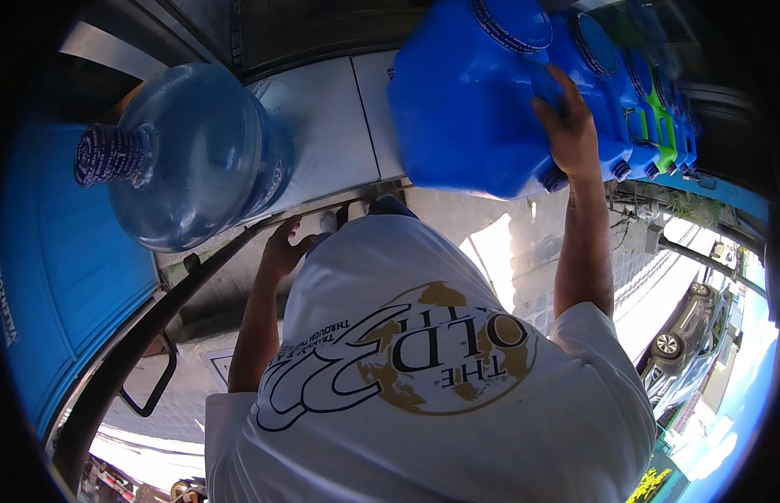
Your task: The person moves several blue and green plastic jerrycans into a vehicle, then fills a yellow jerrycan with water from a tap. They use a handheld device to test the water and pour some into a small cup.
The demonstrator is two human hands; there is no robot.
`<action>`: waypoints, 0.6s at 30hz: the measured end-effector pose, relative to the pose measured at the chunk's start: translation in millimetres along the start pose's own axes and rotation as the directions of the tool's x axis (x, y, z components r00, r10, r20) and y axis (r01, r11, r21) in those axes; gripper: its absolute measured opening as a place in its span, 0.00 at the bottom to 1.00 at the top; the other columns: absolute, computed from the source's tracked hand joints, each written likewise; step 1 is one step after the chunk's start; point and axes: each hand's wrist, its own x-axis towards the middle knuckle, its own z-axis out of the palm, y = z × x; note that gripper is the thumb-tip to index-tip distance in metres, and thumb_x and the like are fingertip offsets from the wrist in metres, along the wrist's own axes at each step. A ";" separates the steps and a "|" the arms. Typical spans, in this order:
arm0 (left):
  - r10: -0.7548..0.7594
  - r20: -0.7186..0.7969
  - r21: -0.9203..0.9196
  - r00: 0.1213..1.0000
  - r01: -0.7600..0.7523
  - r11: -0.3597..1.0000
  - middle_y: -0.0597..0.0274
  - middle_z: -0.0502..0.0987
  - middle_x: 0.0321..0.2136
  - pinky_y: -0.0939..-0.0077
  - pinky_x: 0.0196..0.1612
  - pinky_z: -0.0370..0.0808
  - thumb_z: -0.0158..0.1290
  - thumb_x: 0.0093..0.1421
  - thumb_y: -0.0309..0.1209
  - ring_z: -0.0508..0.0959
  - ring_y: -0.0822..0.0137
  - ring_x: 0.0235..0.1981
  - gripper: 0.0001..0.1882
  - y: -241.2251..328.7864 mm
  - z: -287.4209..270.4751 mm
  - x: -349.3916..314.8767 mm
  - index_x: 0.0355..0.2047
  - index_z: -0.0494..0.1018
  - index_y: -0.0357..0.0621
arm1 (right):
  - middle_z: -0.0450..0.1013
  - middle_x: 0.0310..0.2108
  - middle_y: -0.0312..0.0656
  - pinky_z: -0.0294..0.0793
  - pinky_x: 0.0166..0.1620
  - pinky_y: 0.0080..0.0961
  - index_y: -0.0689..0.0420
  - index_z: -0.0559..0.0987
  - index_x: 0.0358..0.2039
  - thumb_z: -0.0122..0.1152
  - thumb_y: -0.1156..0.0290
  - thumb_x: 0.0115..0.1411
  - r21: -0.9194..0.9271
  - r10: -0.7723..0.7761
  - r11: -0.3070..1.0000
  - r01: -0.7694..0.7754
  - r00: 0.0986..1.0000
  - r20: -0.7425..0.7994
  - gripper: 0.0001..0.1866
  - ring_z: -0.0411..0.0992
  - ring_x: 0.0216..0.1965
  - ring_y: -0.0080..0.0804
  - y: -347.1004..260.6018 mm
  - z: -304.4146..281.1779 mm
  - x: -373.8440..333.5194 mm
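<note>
My right hand (572, 138) is wrapped round the moulded handle of the nearest blue water jug (465, 117), a boxy container with a wide round cap at the top and a small spout cap low down. The jug rests on a pale metal tiled surface. Lower and to the left, my left hand (283, 251) is empty, fingers and thumb apart, close to the front edge of that surface. A clear bluish round water bottle (197, 155) lies on its side further left, its neck covered by a printed purple seal; my left hand is apart from it.
More blue jugs (604, 92), some with green parts (663, 126), stand in a row to the right. A dark bar (180, 281) runs along the left front, beside a blue panel (67, 243). A parked car (688, 335) is on the street at right.
</note>
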 end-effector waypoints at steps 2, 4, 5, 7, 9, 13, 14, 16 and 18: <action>0.074 0.038 0.096 0.996 -0.078 0.992 0.48 0.73 0.57 0.60 0.57 0.72 0.65 0.54 0.50 0.75 0.51 0.56 0.41 7.5 -5.4 16.7 0.62 0.66 0.41 | 0.80 0.40 0.47 0.76 0.43 0.26 0.56 0.70 0.61 0.65 0.67 0.57 -0.004 0.038 0.999 -0.038 0.999 -0.012 0.30 0.77 0.38 0.30 2.2 1.5 3.7; 0.085 0.041 0.083 0.996 -0.088 0.993 0.49 0.73 0.58 0.60 0.57 0.72 0.64 0.54 0.50 0.75 0.51 0.56 0.41 14.7 -9.5 26.3 0.62 0.65 0.42 | 0.79 0.39 0.48 0.76 0.43 0.25 0.55 0.71 0.61 0.65 0.67 0.57 -0.057 0.042 0.997 -0.043 0.999 -0.021 0.30 0.77 0.37 0.30 0.9 2.3 6.9; 0.084 0.040 0.060 0.996 -0.087 0.994 0.49 0.73 0.58 0.60 0.57 0.72 0.64 0.54 0.50 0.75 0.51 0.56 0.41 18.1 -11.3 30.1 0.63 0.65 0.42 | 0.79 0.39 0.48 0.76 0.43 0.24 0.55 0.71 0.61 0.65 0.67 0.56 -0.088 0.059 0.994 -0.062 0.998 -0.033 0.30 0.77 0.37 0.30 -0.9 1.9 8.7; 0.071 0.060 0.103 0.996 -0.077 0.992 0.47 0.72 0.58 0.60 0.58 0.71 0.64 0.55 0.50 0.74 0.51 0.58 0.41 22.6 -13.3 30.7 0.63 0.65 0.43 | 0.79 0.40 0.51 0.76 0.46 0.26 0.53 0.71 0.61 0.66 0.66 0.56 -0.115 0.108 0.987 -0.110 0.994 -0.018 0.31 0.78 0.39 0.34 -5.8 1.0 11.6; 0.076 0.100 0.151 0.992 -0.091 0.984 0.45 0.72 0.58 0.59 0.59 0.71 0.64 0.55 0.49 0.74 0.50 0.58 0.40 22.4 -14.1 25.7 0.62 0.65 0.43 | 0.78 0.42 0.53 0.75 0.48 0.29 0.51 0.71 0.61 0.66 0.64 0.56 -0.135 0.104 0.985 -0.107 0.994 -0.029 0.31 0.78 0.42 0.39 -10.3 0.2 11.9; 0.042 0.082 0.178 0.996 -0.056 0.982 0.46 0.75 0.53 0.59 0.56 0.72 0.65 0.53 0.50 0.76 0.51 0.54 0.40 3.7 -9.5 0.3 0.61 0.67 0.42 | 0.77 0.46 0.55 0.73 0.53 0.35 0.51 0.71 0.61 0.67 0.60 0.57 -0.166 0.044 0.985 -0.054 0.997 -0.065 0.31 0.76 0.48 0.46 -11.3 3.4 6.5; 0.029 0.054 0.172 0.998 -0.038 0.984 0.46 0.75 0.53 0.60 0.55 0.73 0.65 0.53 0.51 0.76 0.52 0.53 0.41 -4.2 -7.6 -8.1 0.61 0.67 0.43 | 0.77 0.47 0.55 0.73 0.54 0.37 0.52 0.71 0.61 0.66 0.59 0.58 -0.164 0.008 0.986 -0.020 0.997 -0.071 0.31 0.76 0.50 0.48 -9.7 4.2 6.7; -0.067 0.012 0.128 0.998 0.065 0.990 0.47 0.76 0.53 0.60 0.55 0.74 0.66 0.52 0.51 0.77 0.53 0.53 0.41 -22.5 -3.2 -26.7 0.61 0.67 0.43 | 0.76 0.49 0.55 0.73 0.54 0.36 0.54 0.71 0.61 0.66 0.57 0.59 -0.135 -0.019 0.991 0.008 0.997 -0.080 0.31 0.75 0.50 0.48 -4.0 5.6 11.3; -0.109 -0.012 0.091 0.994 0.110 0.990 0.46 0.76 0.53 0.61 0.54 0.74 0.66 0.52 0.52 0.77 0.53 0.53 0.42 -42.1 0.4 -43.0 0.61 0.67 0.43 | 0.76 0.51 0.54 0.72 0.55 0.36 0.57 0.71 0.60 0.64 0.54 0.60 -0.048 -0.067 0.997 0.061 0.988 -0.136 0.32 0.75 0.51 0.48 3.8 1.0 25.3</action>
